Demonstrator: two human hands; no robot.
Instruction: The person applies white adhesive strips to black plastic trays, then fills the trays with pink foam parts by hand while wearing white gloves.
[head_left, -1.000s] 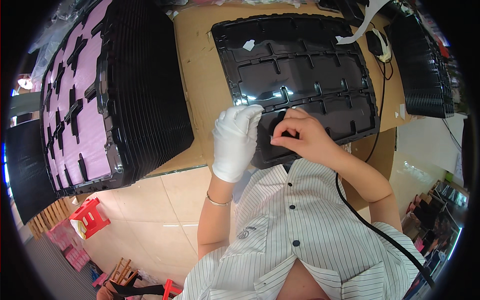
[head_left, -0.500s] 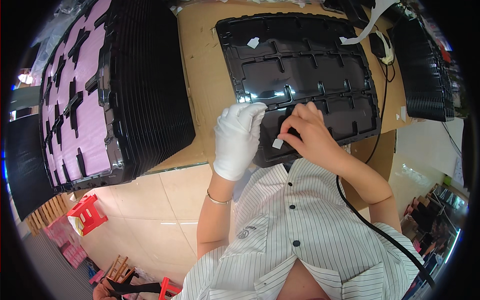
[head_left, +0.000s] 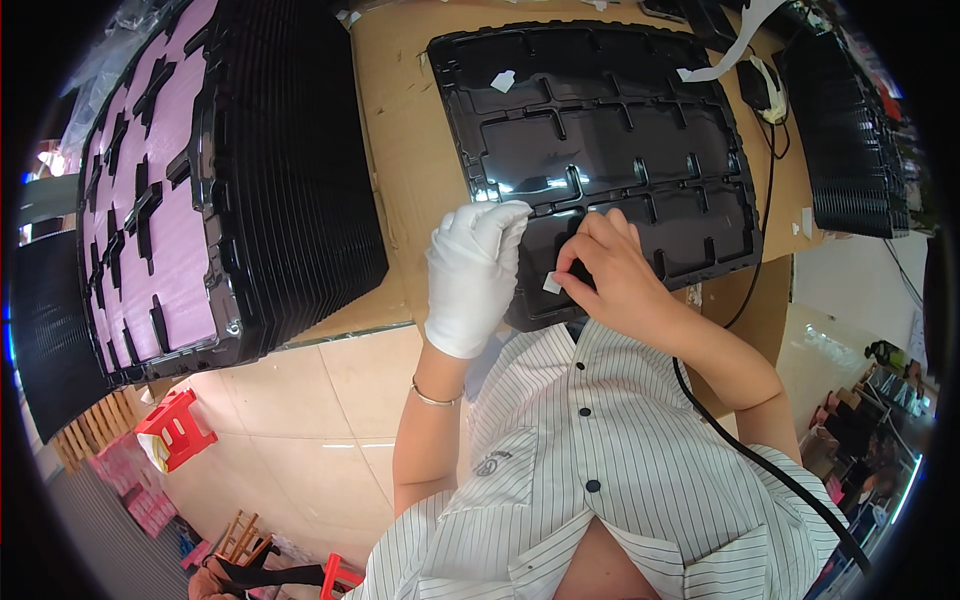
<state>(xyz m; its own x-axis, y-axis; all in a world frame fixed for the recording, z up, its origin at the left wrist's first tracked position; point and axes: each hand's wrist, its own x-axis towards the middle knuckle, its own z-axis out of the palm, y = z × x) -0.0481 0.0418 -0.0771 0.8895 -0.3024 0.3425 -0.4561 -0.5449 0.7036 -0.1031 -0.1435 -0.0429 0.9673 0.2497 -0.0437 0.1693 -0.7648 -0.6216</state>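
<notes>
A black plastic tray (head_left: pixel 590 140) with moulded ridges and shallow compartments lies in front of me. My left hand (head_left: pixel 470 280), in a white glove, is closed at the tray's near left edge; its curled fingers hide whatever may be in them. My bare right hand (head_left: pixel 612 268) is over the near compartments, thumb and forefinger pinching a small white piece (head_left: pixel 551 283), like a bit of paper or sticker. Another small white piece (head_left: pixel 503 81) rests in the tray's far left part. A white strip (head_left: pixel 735 62) reaches down to the tray's far right corner.
On the left rises a tall stack of black trays (head_left: pixel 300 180) topped with a pink sheet (head_left: pixel 185 250). Another black tray stack (head_left: pixel 850 140) stands at the right. A dark cable (head_left: pixel 768 200) runs beside the tray over the brown cardboard (head_left: pixel 400 130). A red stool (head_left: pixel 180 430) is on the floor.
Both hands keep almost the same pose. The whole scene has shifted very slightly up and left in the picture, and the white piece stays at my right fingertips.
</notes>
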